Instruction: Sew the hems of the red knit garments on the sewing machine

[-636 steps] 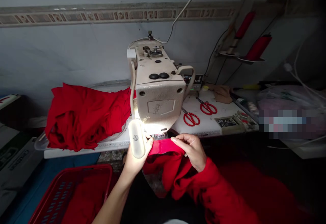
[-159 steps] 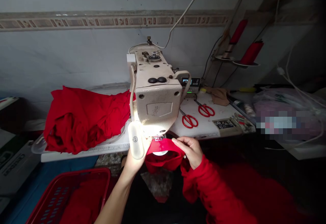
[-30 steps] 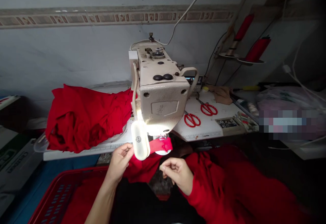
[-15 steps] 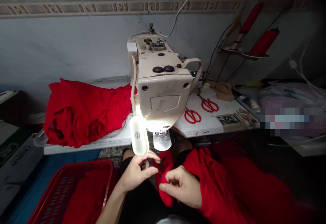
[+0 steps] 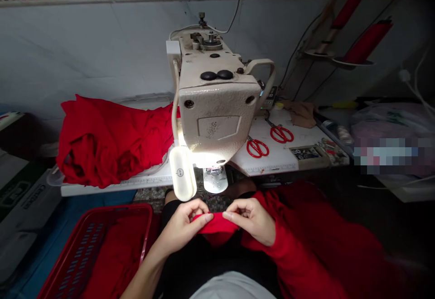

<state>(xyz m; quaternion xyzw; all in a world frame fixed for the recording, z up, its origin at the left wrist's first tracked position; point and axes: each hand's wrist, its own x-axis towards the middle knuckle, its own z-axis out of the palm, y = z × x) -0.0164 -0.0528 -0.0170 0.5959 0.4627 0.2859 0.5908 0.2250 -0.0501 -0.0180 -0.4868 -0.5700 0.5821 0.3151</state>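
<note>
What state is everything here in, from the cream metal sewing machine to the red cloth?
Left hand: pinching the red fabric band
Right hand: pinching it too
Red fabric band: held up
Cream metal sewing machine: no cloth under its needle
White oval lamp: lit
Red-handled scissors: lying flat
Red cloth heap: bunched up

the left hand [image 5: 185, 226] and the right hand [image 5: 253, 219] are pinching a narrow band of red knit fabric [image 5: 215, 223] from its two ends, near the body. the band is folded and lies almost level, and a little red cloth [image 5: 217, 239] is hanging below it.
</note>
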